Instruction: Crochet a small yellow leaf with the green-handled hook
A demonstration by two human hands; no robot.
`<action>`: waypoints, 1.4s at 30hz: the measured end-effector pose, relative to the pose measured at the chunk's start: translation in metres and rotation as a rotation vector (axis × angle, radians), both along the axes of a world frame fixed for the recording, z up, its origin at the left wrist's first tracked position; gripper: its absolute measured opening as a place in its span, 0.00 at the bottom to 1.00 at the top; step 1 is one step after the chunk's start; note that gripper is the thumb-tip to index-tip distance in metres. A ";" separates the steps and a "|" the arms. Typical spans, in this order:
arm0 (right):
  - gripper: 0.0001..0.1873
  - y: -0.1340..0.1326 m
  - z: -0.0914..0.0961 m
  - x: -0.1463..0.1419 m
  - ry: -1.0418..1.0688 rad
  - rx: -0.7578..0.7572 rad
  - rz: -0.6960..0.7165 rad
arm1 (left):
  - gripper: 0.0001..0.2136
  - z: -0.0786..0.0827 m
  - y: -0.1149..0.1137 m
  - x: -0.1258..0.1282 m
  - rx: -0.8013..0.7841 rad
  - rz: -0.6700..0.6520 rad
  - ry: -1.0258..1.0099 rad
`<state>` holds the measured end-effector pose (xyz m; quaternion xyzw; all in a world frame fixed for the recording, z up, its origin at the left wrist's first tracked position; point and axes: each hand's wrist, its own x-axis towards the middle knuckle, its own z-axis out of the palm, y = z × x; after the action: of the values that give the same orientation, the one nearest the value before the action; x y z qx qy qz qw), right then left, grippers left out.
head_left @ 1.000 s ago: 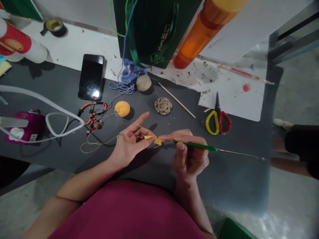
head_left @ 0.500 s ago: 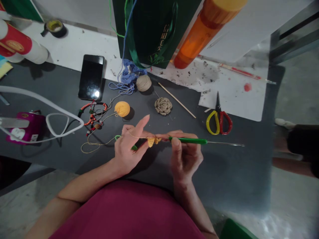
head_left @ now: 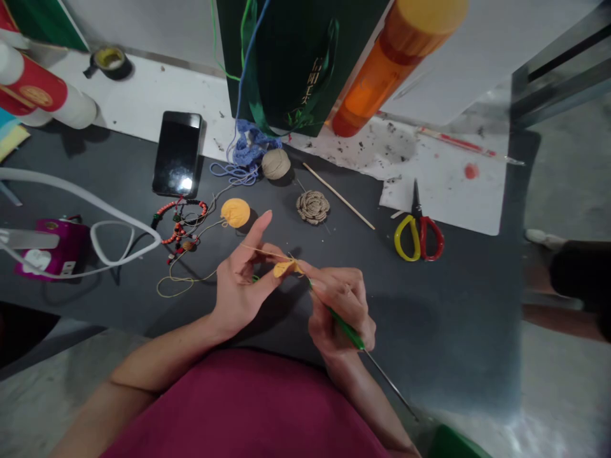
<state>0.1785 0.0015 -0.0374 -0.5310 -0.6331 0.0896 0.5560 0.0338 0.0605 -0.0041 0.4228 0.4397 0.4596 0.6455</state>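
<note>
Left hand [head_left: 241, 289] and right hand [head_left: 341, 312] together: left pinches small yellow crochet piece [head_left: 286, 269], right w/ green hook [head_left: 346, 327]; piece looks barely started, yellow yarn ball [head_left: 235, 212] nearby.

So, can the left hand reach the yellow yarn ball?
Probably yes: the round yellow yarn ball lies just beyond the left hand, nothing blocking, though that hand holds the small yellow crochet piece.

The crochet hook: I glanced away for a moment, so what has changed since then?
The crochet hook has swung from pointing right to pointing down toward the body, held in the right hand. The left hand keeps pinching the yellow crochet piece. The scissors stayed put.
</note>
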 end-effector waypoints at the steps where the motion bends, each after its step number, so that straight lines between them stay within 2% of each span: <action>1: 0.11 0.001 0.001 0.000 -0.025 0.062 -0.021 | 0.32 0.000 0.000 0.001 -0.015 -0.022 -0.045; 3: 0.11 0.005 0.004 -0.001 -0.070 0.131 -0.056 | 0.33 -0.002 0.001 0.002 -0.073 -0.059 -0.122; 7: 0.13 0.011 0.008 -0.003 -0.048 0.127 -0.064 | 0.35 -0.005 0.004 0.004 -0.277 -0.106 -0.274; 10: 0.13 0.015 0.008 -0.004 0.054 0.147 -0.058 | 0.32 -0.003 0.007 0.004 -0.392 -0.138 -0.376; 13: 0.12 0.016 0.009 -0.005 0.186 0.100 -0.023 | 0.35 -0.001 0.008 0.005 -0.428 -0.138 -0.409; 18: 0.10 0.013 0.009 -0.004 0.291 0.005 0.005 | 0.39 -0.001 0.008 0.004 -0.434 -0.127 -0.398; 25: 0.10 0.014 0.009 -0.004 0.321 0.037 0.018 | 0.37 -0.001 0.009 0.003 -0.451 -0.141 -0.417; 30: 0.10 0.014 0.009 -0.001 0.192 0.057 0.041 | 0.39 -0.003 0.009 0.003 -0.416 -0.131 -0.357; 35: 0.13 0.013 0.009 0.003 -0.006 0.076 -0.001 | 0.42 -0.006 0.008 0.002 -0.325 -0.101 -0.241; 39: 0.13 0.012 0.013 0.004 -0.166 0.081 -0.021 | 0.39 -0.004 0.004 0.003 -0.207 -0.042 -0.106; 42: 0.13 0.012 0.015 0.002 -0.167 0.075 -0.011 | 0.39 -0.002 0.003 0.004 -0.213 -0.038 -0.154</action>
<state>0.1804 0.0131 -0.0227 -0.5189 -0.6773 0.0179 0.5212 0.0383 0.0632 -0.0061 0.3233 0.4271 0.4291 0.7273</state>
